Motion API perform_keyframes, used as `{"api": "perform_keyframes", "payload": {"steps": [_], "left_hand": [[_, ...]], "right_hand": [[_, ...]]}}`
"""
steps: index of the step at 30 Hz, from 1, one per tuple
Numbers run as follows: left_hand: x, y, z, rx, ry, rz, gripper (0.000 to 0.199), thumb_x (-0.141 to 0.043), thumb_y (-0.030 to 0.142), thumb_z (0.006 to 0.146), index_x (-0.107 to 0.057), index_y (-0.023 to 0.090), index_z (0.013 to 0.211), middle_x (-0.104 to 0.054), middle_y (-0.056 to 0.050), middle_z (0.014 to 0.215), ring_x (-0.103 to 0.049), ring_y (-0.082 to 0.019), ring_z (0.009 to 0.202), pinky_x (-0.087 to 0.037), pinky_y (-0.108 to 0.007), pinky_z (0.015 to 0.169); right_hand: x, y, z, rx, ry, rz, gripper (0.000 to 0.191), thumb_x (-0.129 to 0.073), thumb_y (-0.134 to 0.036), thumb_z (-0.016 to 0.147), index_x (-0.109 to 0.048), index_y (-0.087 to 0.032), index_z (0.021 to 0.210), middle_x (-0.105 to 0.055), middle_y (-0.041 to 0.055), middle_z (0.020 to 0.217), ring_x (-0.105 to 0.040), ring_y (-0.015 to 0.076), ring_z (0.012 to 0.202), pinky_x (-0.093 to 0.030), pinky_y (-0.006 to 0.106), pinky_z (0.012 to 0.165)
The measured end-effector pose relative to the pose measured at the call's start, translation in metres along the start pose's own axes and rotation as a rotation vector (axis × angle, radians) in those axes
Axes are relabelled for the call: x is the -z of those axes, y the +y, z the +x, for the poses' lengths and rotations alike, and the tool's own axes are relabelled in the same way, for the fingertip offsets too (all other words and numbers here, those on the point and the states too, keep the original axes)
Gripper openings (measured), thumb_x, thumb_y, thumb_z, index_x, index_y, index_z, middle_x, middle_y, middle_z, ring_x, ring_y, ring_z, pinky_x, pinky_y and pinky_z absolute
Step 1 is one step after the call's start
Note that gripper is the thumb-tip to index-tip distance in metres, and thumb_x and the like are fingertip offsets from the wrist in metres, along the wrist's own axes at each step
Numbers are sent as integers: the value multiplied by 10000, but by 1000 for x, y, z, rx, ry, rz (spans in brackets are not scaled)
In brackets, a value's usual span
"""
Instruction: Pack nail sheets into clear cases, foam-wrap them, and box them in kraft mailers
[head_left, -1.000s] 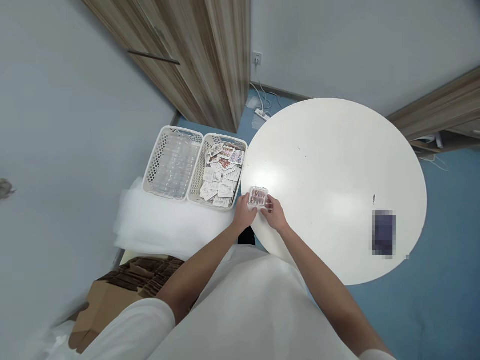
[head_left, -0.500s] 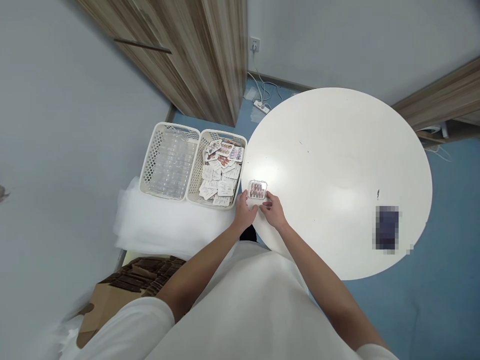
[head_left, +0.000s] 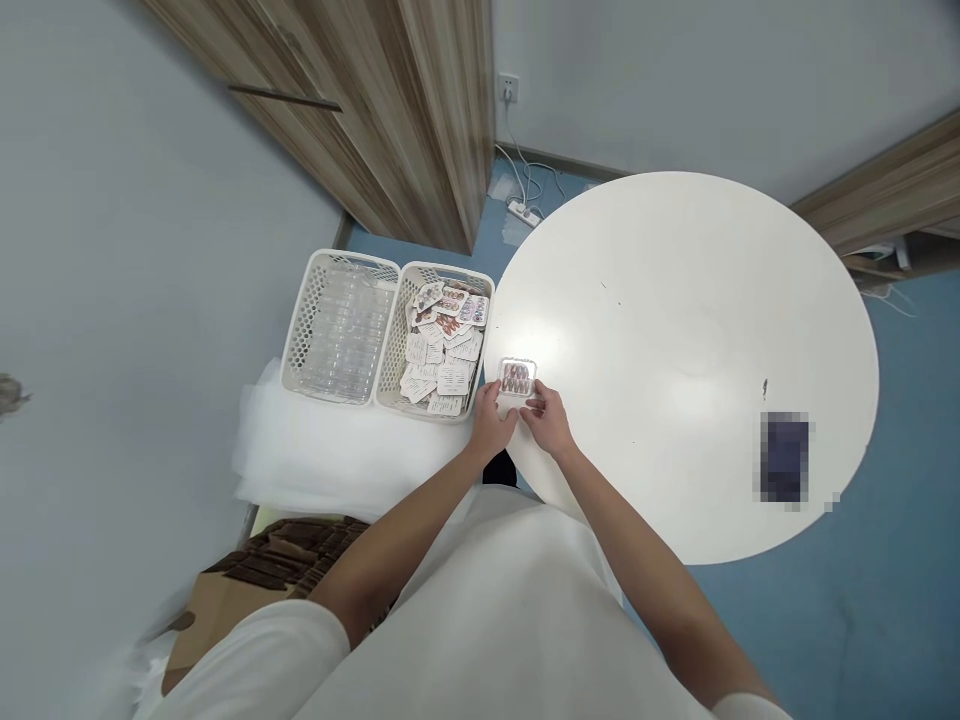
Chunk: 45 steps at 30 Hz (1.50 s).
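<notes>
Left hand grasping clear case at near left corner. Right hand grasping same case at near right corner, fingers partly curled. Case located over left edge of white table; contact with tabletop cannot be determined. Two rows of small oval pieces visible inside. Left of table: card basket with printed cards, adjoining second basket with clear plastic boxes.
</notes>
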<state>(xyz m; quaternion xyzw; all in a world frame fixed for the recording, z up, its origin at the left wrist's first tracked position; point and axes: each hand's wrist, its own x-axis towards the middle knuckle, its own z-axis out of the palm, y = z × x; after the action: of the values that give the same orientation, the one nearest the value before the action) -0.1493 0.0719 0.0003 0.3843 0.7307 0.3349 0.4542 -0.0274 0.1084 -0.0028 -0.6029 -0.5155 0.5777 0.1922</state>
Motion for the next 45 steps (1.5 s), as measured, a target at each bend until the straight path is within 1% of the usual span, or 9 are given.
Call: {"api": "perform_keyframes", "payload": {"steps": [6, 12, 19, 27, 31, 35, 40, 43, 45], "left_hand": [[0, -3, 1, -4, 2, 2, 566, -523, 207, 731, -340, 243, 1265, -329, -79, 1252, -401, -203, 1150, -375, -355, 943], [-1, -3, 2, 3, -6, -12, 574, -537, 189, 719, -355, 244, 1260, -337, -82, 1254, -407, -217, 1152, -373, -376, 947], [-1, -5, 3, -17, -12, 15, 552, -531, 205, 732, -361, 236, 1256, -336, -80, 1251, -380, -211, 1176, -363, -366, 964], [0, -7, -1, -29, -14, 8, 617, -530, 223, 740, -274, 230, 1301, -300, -98, 1295, -341, -224, 1209, -355, -387, 966], [0, -9, -8, -19, -19, -20, 643, -535, 223, 734, -249, 241, 1310, -271, -98, 1326, -329, -235, 1220, -346, -404, 970], [1, -12, -22, 6, -35, -41, 638, -543, 236, 728, -266, 238, 1303, -276, -99, 1326, -340, -234, 1212, -353, -397, 962], [0, -19, -36, 19, -11, -60, 541, -544, 249, 730, -375, 227, 1243, -372, -93, 1263, -392, -227, 1172, -371, -385, 941], [-3, -22, -42, 9, 6, -52, 467, -550, 263, 731, -446, 221, 1185, -438, -82, 1218, -423, -222, 1147, -378, -377, 931], [-4, -23, -47, 24, -5, -42, 435, -559, 279, 729, -479, 213, 1152, -480, -81, 1188, -455, -219, 1116, -387, -368, 917]], "right_hand": [[1, -3, -1, -24, 17, 4, 631, -559, -272, 710, -325, -206, 1292, -364, 109, 1224, -523, 190, 967, -486, 354, 828], [-1, -4, -2, -29, 16, 8, 627, -561, -274, 706, -329, -216, 1286, -357, 102, 1226, -515, 191, 978, -486, 351, 824], [-2, -3, -1, -34, 11, -6, 641, -565, -290, 704, -320, -224, 1292, -362, 97, 1217, -503, 192, 991, -484, 346, 822], [1, -5, -5, -50, 6, -28, 700, -585, -310, 684, -285, -218, 1310, -358, 103, 1243, -497, 191, 995, -479, 333, 816], [11, -5, -15, -76, -7, -55, 696, -579, -323, 687, -292, -221, 1312, -357, 107, 1262, -524, 180, 960, -481, 326, 796], [27, -3, -33, -108, -54, -73, 592, -552, -331, 713, -372, -239, 1269, -445, 86, 1211, -564, 148, 864, -476, 331, 780], [45, 9, -56, -149, -102, -81, 462, -562, -336, 713, -501, -240, 1160, -554, 58, 1096, -563, 147, 846, -469, 343, 779], [53, 16, -67, -142, -122, -73, 426, -577, -328, 703, -536, -235, 1117, -579, 57, 1062, -568, 148, 828, -470, 348, 780], [57, 17, -72, -133, -149, -78, 416, -577, -324, 702, -544, -230, 1105, -584, 58, 1055, -572, 146, 815, -472, 347, 778]]}}
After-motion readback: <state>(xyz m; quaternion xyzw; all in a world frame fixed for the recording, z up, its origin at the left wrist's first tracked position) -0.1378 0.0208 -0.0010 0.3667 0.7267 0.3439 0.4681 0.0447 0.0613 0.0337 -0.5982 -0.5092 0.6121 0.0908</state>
